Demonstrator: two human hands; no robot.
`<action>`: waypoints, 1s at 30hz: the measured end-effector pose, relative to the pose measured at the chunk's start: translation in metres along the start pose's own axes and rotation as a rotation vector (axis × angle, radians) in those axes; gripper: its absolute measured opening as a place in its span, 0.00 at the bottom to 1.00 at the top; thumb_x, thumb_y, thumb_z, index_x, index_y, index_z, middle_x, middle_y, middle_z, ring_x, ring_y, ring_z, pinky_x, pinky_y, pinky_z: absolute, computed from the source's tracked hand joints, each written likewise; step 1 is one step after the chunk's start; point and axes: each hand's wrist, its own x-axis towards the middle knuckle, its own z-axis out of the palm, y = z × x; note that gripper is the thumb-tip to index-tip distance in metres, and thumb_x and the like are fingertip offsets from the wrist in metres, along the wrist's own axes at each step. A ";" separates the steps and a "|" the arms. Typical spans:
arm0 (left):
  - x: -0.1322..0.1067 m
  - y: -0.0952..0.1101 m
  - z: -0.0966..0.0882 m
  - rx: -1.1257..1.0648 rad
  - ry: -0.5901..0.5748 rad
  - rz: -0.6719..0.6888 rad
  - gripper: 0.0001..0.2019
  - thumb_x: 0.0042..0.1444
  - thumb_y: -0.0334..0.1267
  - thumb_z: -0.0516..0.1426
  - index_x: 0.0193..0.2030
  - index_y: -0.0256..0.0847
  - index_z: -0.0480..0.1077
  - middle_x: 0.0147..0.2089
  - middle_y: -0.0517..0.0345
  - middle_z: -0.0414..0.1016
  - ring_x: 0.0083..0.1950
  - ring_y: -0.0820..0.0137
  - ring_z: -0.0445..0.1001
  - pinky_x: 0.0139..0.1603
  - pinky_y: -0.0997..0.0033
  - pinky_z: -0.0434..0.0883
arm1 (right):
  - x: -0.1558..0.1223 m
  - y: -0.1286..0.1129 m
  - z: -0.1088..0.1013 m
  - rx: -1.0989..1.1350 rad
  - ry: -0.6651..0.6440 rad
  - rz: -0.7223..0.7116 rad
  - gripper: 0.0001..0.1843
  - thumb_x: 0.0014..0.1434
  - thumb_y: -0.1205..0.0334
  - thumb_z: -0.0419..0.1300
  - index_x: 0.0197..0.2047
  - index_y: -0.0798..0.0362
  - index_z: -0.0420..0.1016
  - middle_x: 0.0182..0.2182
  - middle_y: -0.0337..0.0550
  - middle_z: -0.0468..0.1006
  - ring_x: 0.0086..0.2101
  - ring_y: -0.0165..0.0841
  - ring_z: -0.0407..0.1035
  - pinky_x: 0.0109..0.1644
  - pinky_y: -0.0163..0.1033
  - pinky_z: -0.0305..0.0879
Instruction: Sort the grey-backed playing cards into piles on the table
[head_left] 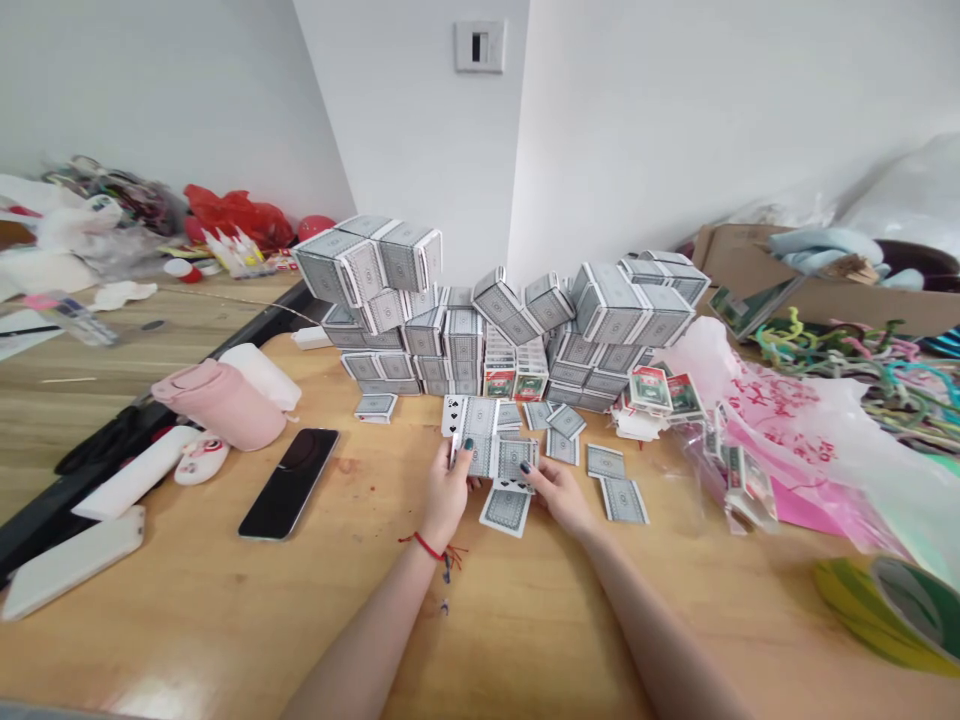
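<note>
Over the wooden tabletop, my left hand [445, 492] is closed on playing cards [478, 432] with grey patterned backs, its thumb with dark polish on top. My right hand [561, 494] pinches the right edge of another playing card [512, 455], beside the left hand's cards; some fingers of both hands are hidden underneath. Just below lies a loose card [505, 511], face down. Behind the hands rises a wall of stacked card blocks [465, 345], with red and green card boxes [529, 386] set in its middle.
At the left are a black phone [289, 483], a pink pouch-like item [225, 402] and a white power bank-like slab [75, 562]. Loose cards [624, 500] and card boxes [651, 390] lie to the right, near plastic bags [757, 390]. A yellow-green tape roll [862, 610] sits at the right edge.
</note>
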 end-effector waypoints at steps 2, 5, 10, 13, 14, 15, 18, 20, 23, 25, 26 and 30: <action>0.003 0.002 -0.005 -0.002 0.038 0.038 0.14 0.49 0.43 0.55 0.40 0.38 0.66 0.31 0.59 0.71 0.28 0.75 0.69 0.29 0.77 0.66 | 0.002 0.001 -0.006 0.088 0.019 0.025 0.20 0.49 0.43 0.54 0.27 0.53 0.70 0.21 0.39 0.71 0.22 0.32 0.66 0.25 0.37 0.62; 0.008 0.004 -0.011 0.008 0.063 0.109 0.17 0.48 0.42 0.56 0.45 0.40 0.67 0.45 0.54 0.71 0.47 0.68 0.69 0.45 0.72 0.65 | 0.007 0.003 -0.015 0.071 0.204 0.015 0.20 0.50 0.44 0.53 0.28 0.54 0.70 0.17 0.37 0.68 0.16 0.29 0.61 0.19 0.34 0.57; 0.010 0.003 -0.013 0.047 -0.006 0.111 0.20 0.48 0.41 0.56 0.49 0.40 0.67 0.53 0.52 0.68 0.56 0.63 0.63 0.55 0.65 0.59 | 0.011 0.002 -0.020 0.085 0.445 -0.153 0.19 0.44 0.55 0.63 0.40 0.51 0.67 0.20 0.33 0.68 0.16 0.25 0.59 0.17 0.31 0.56; 0.009 0.000 -0.012 0.052 -0.043 0.093 0.19 0.47 0.41 0.56 0.47 0.38 0.69 0.52 0.51 0.68 0.55 0.62 0.63 0.56 0.64 0.58 | 0.010 0.000 -0.018 0.240 0.388 -0.156 0.20 0.44 0.57 0.63 0.41 0.50 0.65 0.25 0.34 0.69 0.20 0.26 0.64 0.23 0.34 0.64; 0.009 -0.001 -0.012 0.052 -0.044 0.095 0.19 0.48 0.41 0.56 0.46 0.38 0.69 0.52 0.51 0.69 0.55 0.62 0.63 0.56 0.64 0.58 | 0.009 0.000 -0.017 0.275 0.364 -0.145 0.18 0.44 0.57 0.63 0.39 0.50 0.65 0.26 0.35 0.70 0.21 0.26 0.65 0.25 0.35 0.66; 0.009 -0.002 -0.012 0.053 -0.042 0.096 0.18 0.48 0.42 0.56 0.46 0.38 0.69 0.52 0.51 0.69 0.55 0.62 0.63 0.56 0.64 0.58 | 0.009 0.000 -0.016 0.301 0.345 -0.136 0.17 0.44 0.57 0.63 0.38 0.51 0.66 0.28 0.35 0.70 0.22 0.27 0.67 0.27 0.36 0.68; 0.010 -0.003 -0.012 0.054 -0.031 0.091 0.19 0.48 0.42 0.55 0.47 0.38 0.69 0.51 0.51 0.69 0.54 0.62 0.64 0.55 0.64 0.59 | 0.007 -0.001 -0.014 0.331 0.310 -0.111 0.14 0.45 0.57 0.63 0.34 0.51 0.65 0.28 0.36 0.71 0.25 0.30 0.69 0.30 0.39 0.69; 0.011 -0.003 -0.012 0.053 -0.022 0.085 0.19 0.48 0.42 0.55 0.47 0.38 0.68 0.51 0.51 0.69 0.54 0.62 0.65 0.54 0.64 0.60 | 0.007 -0.002 -0.014 0.319 0.304 -0.095 0.14 0.45 0.56 0.63 0.33 0.51 0.64 0.28 0.37 0.71 0.25 0.31 0.70 0.28 0.39 0.69; 0.011 -0.003 -0.012 0.039 -0.012 0.074 0.18 0.47 0.40 0.56 0.47 0.38 0.69 0.50 0.51 0.70 0.53 0.63 0.65 0.53 0.66 0.60 | 0.005 -0.004 -0.014 0.237 0.319 -0.109 0.13 0.46 0.55 0.62 0.34 0.52 0.66 0.24 0.37 0.71 0.21 0.29 0.67 0.23 0.35 0.65; 0.011 -0.003 -0.011 0.021 -0.004 0.066 0.18 0.47 0.40 0.56 0.46 0.39 0.70 0.49 0.52 0.71 0.52 0.64 0.66 0.52 0.67 0.61 | 0.004 -0.004 -0.014 0.157 0.349 -0.136 0.13 0.47 0.55 0.60 0.34 0.53 0.67 0.19 0.35 0.69 0.18 0.27 0.64 0.20 0.32 0.61; 0.011 -0.003 -0.011 0.013 0.001 0.062 0.17 0.47 0.40 0.56 0.45 0.39 0.70 0.49 0.52 0.71 0.51 0.64 0.66 0.51 0.68 0.61 | 0.004 -0.004 -0.015 0.128 0.369 -0.143 0.12 0.48 0.55 0.60 0.34 0.53 0.68 0.17 0.35 0.68 0.17 0.27 0.62 0.20 0.32 0.60; 0.012 -0.006 -0.011 -0.020 0.012 0.024 0.16 0.46 0.40 0.57 0.43 0.39 0.71 0.46 0.53 0.73 0.48 0.65 0.68 0.46 0.70 0.64 | 0.006 -0.003 -0.017 0.105 0.438 -0.187 0.12 0.45 0.57 0.61 0.34 0.52 0.72 0.27 0.41 0.74 0.27 0.32 0.68 0.29 0.38 0.65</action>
